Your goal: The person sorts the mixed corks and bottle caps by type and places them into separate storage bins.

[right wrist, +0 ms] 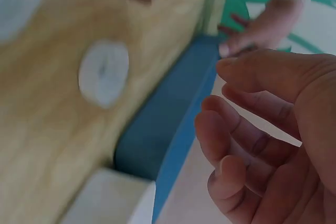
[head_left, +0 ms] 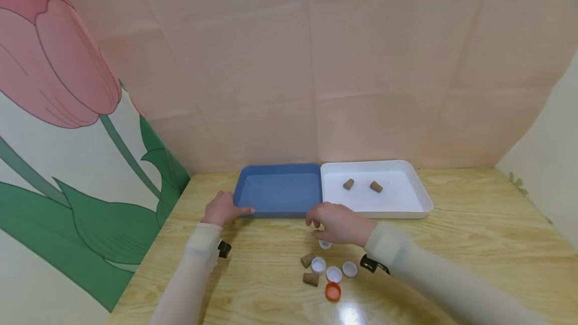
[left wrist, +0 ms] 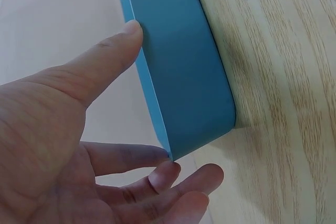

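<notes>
My left hand (head_left: 223,208) is at the near left corner of a blue tray (head_left: 277,190). In the left wrist view its thumb (left wrist: 107,53) rests on the tray's rim and the index finger touches the corner; the other fingers bend loosely below. My right hand (head_left: 340,223) hovers by the tray's near right corner, fingers loosely bent with nothing between them. Partly hidden under it lies a white bottle cap (head_left: 324,245), plainer in the right wrist view. Closer to me are several more white caps (head_left: 334,274), an orange cap (head_left: 332,292) and two brown corks (head_left: 310,279).
Against the blue tray's right side stands a white tray (head_left: 393,208) with two corks (head_left: 376,186) in it. A pinkish sheet (head_left: 316,64) hangs behind both trays. The wooden table (head_left: 474,224) reaches a tulip-painted wall (head_left: 58,64) at the left.
</notes>
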### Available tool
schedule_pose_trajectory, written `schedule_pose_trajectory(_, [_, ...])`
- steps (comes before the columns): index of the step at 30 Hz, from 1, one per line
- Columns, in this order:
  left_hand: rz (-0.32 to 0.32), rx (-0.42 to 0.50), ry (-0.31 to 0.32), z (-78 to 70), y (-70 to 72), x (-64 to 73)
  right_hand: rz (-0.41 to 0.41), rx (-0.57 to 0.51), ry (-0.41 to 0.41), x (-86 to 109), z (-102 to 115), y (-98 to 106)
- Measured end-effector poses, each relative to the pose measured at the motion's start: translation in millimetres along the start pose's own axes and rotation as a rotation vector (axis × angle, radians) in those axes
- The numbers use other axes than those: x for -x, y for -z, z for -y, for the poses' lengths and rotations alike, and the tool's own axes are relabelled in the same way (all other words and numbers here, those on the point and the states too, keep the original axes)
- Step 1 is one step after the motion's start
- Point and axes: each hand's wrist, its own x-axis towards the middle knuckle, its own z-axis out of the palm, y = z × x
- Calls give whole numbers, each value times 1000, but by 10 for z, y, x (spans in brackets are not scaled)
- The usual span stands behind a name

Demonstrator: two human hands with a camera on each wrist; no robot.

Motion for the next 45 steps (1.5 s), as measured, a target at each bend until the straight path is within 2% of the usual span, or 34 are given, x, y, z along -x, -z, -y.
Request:
schedule_pose_trajectory(2, [1,-2,1,-4,1,-2,20,-3,6,6,65,-59])
schedule_pose_trajectory(9, [4,-15,-5,-33,28,13,20,52,104,12,198,-251])
schedule_pose_trajectory(14, [5,-6,-2,-40,34,7,33,80,132,21,258,-343])
schedule_pose_trajectory(21, [3,-5,-3,-50,38,1,36,95,136,18,288,-428])
schedule_pose_trajectory(29, [5,-2,-2,-60,50,22,82,68,119,4,309,-489])
schedule_pose_trajectory(45, [0,0,0,0,5,6,123,32,103,9,368,-492])
